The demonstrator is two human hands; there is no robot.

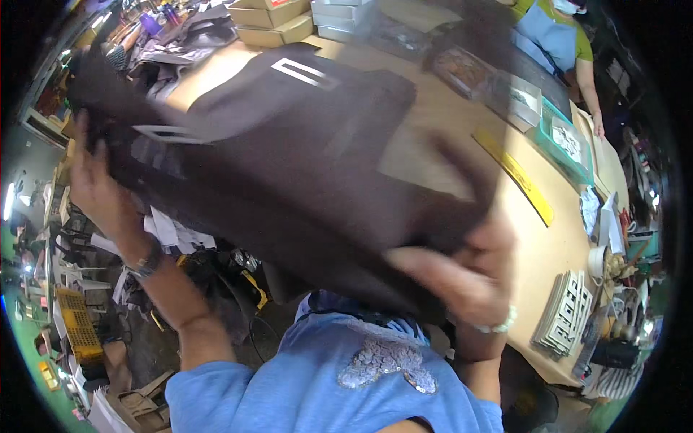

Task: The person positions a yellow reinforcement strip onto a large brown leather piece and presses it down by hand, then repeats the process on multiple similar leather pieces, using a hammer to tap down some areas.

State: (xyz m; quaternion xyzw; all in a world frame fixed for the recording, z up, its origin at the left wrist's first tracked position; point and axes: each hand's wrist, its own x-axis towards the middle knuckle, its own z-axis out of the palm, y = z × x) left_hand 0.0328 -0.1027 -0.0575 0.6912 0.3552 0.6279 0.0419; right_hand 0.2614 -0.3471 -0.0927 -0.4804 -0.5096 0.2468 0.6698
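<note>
A large, limp dark brown sheet (289,180), leather or cloth, stretches across the front of the table, smeared by motion. My left hand (101,191) grips its edge at the far left, its fingertips partly lost against the dark material. At the right, my right hand (469,274) is closed on the near right corner, the thumb lying on top. White U-shaped outlines (303,73) show on the dark material, one near its far edge and another nearer my left hand. Whether this is one sheet or two overlapping ones, I cannot tell.
A yellow ruler (516,177) lies on the tan table (530,245). Stacked pale cut-out templates (563,314) sit at its right end. A green basket (567,144), trays and cardboard boxes (271,25) line the far side. A person (556,40) stands across the table.
</note>
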